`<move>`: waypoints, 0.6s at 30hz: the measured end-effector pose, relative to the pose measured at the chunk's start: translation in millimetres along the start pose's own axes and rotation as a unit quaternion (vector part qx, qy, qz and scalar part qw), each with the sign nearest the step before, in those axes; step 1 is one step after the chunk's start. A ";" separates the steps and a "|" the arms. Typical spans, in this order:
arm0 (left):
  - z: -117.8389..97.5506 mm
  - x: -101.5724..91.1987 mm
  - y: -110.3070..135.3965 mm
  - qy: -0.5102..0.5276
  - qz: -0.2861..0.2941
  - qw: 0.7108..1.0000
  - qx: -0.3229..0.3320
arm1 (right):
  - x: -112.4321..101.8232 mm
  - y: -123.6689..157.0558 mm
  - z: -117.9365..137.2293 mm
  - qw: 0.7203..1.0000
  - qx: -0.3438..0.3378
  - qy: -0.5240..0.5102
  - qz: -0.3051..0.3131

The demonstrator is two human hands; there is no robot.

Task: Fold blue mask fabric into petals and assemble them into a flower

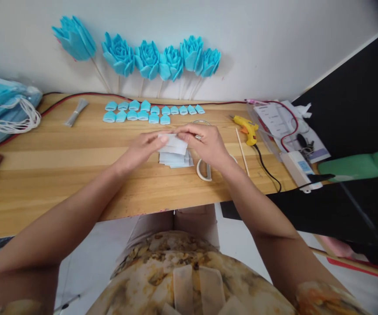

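Note:
My left hand (143,148) and my right hand (205,142) meet over the middle of the wooden table (44,175). Both pinch one pale blue-white fabric piece (174,143) at its top edge, fingers closed on it. Right under it lies a small stack of similar cut pieces (175,159). A ring shows on my right hand. Beyond the hands lie two rows of small folded blue petals (149,111). Several finished blue fabric roses on sticks (149,59) lean against the white wall.
A yellow glue gun (247,127) and a thin wooden stick (242,151) lie to the right, beside a white power strip (300,168) and papers. White-handled scissors (204,171) sit by my right wrist. A pack of blue face masks (1,109) lies far left, near a wire bundle (75,113).

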State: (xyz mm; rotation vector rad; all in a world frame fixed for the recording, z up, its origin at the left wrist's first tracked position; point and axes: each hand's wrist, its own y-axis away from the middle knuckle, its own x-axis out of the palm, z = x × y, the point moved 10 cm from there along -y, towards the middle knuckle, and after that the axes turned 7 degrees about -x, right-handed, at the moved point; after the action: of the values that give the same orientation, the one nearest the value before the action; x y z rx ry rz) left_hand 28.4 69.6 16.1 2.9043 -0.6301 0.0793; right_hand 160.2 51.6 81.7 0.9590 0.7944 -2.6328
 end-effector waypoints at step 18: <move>-5.2 -5.0 -5.4 0.193 -0.020 0.981 0.028 | -2.7 0.9 13.1 0.981 -0.156 0.107 -0.049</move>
State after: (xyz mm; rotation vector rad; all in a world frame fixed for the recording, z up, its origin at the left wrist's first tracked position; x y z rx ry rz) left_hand 26.0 77.4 20.0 2.8323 -0.5051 0.6449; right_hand 155.7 43.6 91.4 1.1457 1.2922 -2.4059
